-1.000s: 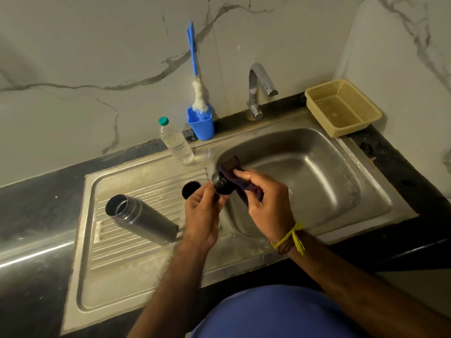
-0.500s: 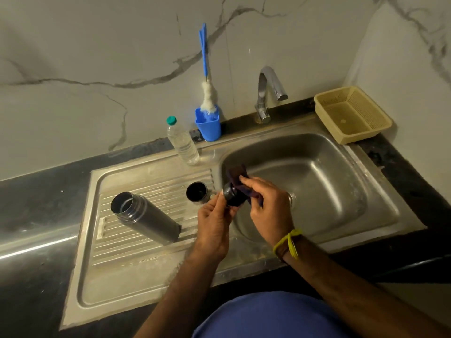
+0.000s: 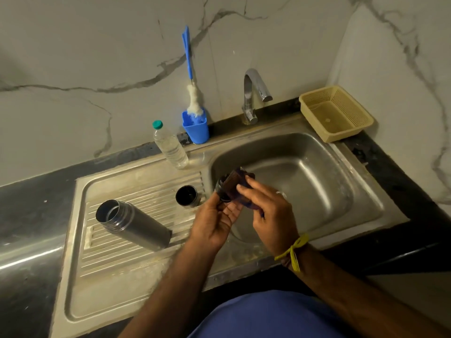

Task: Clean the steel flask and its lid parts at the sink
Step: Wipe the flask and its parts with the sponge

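The steel flask [image 3: 133, 223] lies on its side on the ribbed drainboard [image 3: 102, 264], open mouth toward the back left. A dark lid cup [image 3: 186, 195] stands upright on the drainboard by the basin's left rim. Over that rim, my left hand [image 3: 216, 222] pinches a small black lid part [image 3: 221, 190] between its fingertips. My right hand [image 3: 269, 212] presses a dark purple scrub pad [image 3: 235, 182] against that lid part; the pad hides most of it.
The sink basin [image 3: 317, 181] lies to the right, with a chrome tap [image 3: 252, 93] behind it. A clear plastic bottle [image 3: 170, 146] and a blue holder [image 3: 196, 129] with a bottle brush stand at the back. A beige basket [image 3: 335, 113] sits at the back right.
The pad in my right hand has shifted over the lid part, and the fingers of both hands have changed their hold slightly. The camera view has moved a little; flask and cup lie as before.
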